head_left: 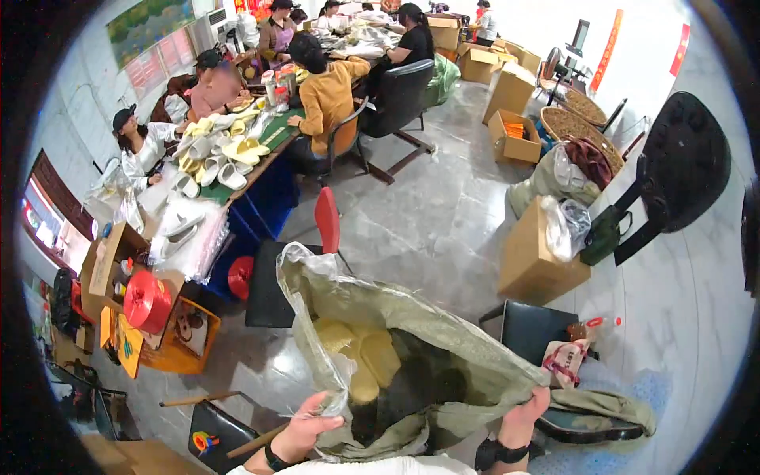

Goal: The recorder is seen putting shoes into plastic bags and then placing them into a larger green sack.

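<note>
A large grey-green woven sack (467,348) hangs with its mouth spread in front of me. My left hand (315,419) grips its rim on the left, thumb pressed over the edge. On the other side my right hand (529,412) is closed round the rim. Inside the sack lie a few pale yellow slippers (378,360). Beside them are dark shapes (423,372) that I cannot make out in the shadow. The bottom of the sack is hidden.
Several people sit round a long table (273,150) heaped with slippers (226,150). Black chairs (277,285) stand ahead and at the right (534,340). A cardboard box (538,261) holds plastic bags. A red twine roll (148,302) sits at the left.
</note>
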Available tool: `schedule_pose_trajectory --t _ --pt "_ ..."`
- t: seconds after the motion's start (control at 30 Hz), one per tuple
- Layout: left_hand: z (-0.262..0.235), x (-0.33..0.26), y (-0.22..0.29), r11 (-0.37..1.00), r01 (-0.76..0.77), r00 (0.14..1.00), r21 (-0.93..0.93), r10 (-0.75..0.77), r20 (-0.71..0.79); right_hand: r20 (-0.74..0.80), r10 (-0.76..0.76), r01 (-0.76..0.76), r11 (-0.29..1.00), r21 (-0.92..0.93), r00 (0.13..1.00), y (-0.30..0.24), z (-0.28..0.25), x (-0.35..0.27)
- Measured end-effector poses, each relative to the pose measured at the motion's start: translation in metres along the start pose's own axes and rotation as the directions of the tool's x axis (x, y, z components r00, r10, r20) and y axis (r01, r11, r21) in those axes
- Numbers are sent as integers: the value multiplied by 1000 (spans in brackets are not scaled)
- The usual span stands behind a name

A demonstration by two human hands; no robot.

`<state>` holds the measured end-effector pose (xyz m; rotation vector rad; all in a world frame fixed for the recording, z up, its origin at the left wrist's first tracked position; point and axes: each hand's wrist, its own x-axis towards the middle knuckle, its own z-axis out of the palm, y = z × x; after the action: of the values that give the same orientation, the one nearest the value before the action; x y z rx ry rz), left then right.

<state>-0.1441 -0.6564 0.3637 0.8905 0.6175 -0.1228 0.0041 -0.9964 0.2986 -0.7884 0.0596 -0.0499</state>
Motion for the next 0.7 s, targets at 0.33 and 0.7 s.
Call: schedule_pose_trajectory --t 0.33,0.7 --pt "19 143 26 997 75 935 18 -77 346 -199 -233 99 848 -521 952 35 53 108" --pt "148 240 -9 969 69 823 236 -189 536 312 -503 524 362 -771 806 -4 -19 268"
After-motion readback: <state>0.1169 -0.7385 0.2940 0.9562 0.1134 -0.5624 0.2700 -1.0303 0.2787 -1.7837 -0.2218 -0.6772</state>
